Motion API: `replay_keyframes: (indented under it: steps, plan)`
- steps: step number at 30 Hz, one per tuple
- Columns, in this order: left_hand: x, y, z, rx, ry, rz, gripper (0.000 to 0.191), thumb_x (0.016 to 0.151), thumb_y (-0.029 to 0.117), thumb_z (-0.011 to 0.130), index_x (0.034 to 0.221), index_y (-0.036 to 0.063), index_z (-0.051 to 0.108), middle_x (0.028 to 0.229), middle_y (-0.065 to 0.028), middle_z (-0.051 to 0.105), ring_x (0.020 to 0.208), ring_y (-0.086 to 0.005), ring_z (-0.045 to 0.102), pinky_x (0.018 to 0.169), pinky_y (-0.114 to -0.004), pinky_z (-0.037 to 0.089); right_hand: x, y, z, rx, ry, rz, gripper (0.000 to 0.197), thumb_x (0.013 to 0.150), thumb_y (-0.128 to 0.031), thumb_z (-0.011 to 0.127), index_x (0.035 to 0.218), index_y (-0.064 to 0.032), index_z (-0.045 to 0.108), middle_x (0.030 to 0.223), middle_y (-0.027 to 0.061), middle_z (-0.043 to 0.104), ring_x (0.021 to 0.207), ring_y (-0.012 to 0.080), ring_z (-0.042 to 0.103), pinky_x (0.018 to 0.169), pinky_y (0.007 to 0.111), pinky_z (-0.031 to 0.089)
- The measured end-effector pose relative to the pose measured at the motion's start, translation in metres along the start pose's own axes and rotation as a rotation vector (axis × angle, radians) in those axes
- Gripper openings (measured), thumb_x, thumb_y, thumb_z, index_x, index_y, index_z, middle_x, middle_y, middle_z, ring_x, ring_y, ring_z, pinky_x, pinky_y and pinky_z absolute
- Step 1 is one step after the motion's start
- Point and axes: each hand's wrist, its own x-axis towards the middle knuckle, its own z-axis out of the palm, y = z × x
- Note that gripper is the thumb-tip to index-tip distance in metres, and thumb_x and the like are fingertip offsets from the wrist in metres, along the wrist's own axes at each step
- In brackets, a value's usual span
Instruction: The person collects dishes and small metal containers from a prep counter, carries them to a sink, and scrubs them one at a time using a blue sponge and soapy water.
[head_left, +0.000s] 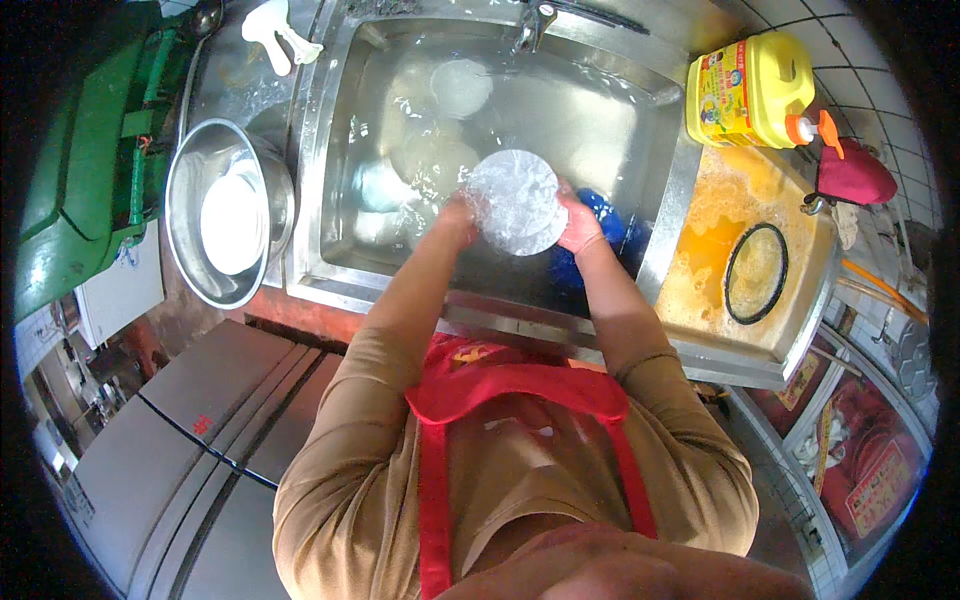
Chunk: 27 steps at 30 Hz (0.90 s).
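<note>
A round white plate is held between my two hands over the water in the stainless steel sink. My left hand grips its left edge, partly in splashing water, and my right hand grips its right edge. Beside and below my right hand lies something dark blue in the water. Another pale round dish rests under water near the back of the sink, and blurred whitish shapes show under the water to the left. The faucet stands at the back rim.
A steel bowl with white dishes stands left of the sink. A yellow pump jug lies at the back right, by a steel drainboard with suds and a black-rimmed round item. Far left is a green plastic bin.
</note>
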Motion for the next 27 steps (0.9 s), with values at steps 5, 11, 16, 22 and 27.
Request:
replay_keyframes:
  steps: [5,11,16,22,27]
  plan:
    - [-0.049,0.053,0.048,-0.313,-0.063,0.003,0.043,0.078,-0.002,0.042,0.117,0.011,0.031,0.106,-0.0113,0.046,0.094,-0.0258,0.049,0.077,-0.041,0.044,-0.002,-0.011,0.018,0.211,0.057,-0.012,0.052,0.084,-0.042,0.03,0.118,-0.0021,0.036,0.118,0.0124,0.042,0.108,0.0275,0.04,0.093,0.041,0.029]
    - [-0.056,0.063,0.046,-0.341,-0.185,0.2,0.033,0.079,-0.001,0.041,0.111,0.0064,0.037,0.106,-0.0096,0.048,0.094,-0.0256,0.049,0.08,-0.042,0.042,-0.023,-0.026,0.07,0.042,0.036,-0.06,0.044,0.08,-0.023,0.048,0.116,-0.0003,0.037,0.113,0.0124,0.045,0.104,0.0246,0.043,0.089,0.037,0.033]
    - [-0.082,0.091,0.056,-0.435,-0.126,0.257,0.028,0.079,0.001,0.043,0.106,0.0041,0.045,0.093,-0.0071,0.052,0.088,-0.0194,0.051,0.077,-0.034,0.042,-0.051,-0.051,0.084,-0.262,-0.044,-0.415,0.038,0.076,-0.003,0.05,0.113,0.0015,0.041,0.108,0.0103,0.049,0.101,0.0175,0.046,0.087,0.03,0.035]
    - [-0.117,0.12,0.054,-0.068,0.167,0.636,0.028,0.08,0.005,0.045,0.108,0.0049,0.048,0.094,-0.005,0.053,0.086,-0.0137,0.05,0.076,-0.026,0.04,-0.084,-0.081,0.113,-0.842,0.16,-0.768,0.038,0.077,-0.001,0.048,0.114,-0.0006,0.042,0.111,0.0105,0.047,0.104,0.0165,0.043,0.09,0.028,0.031]
    - [-0.138,0.137,0.065,0.571,0.352,1.038,0.029,0.08,0.005,0.045,0.108,0.0105,0.05,0.094,-0.0035,0.056,0.085,-0.0101,0.051,0.075,-0.023,0.039,-0.085,-0.086,0.122,-0.411,0.063,-0.777,0.036,0.077,-0.004,0.05,0.112,-0.0023,0.042,0.109,0.0094,0.049,0.102,0.0181,0.045,0.088,0.032,0.034]
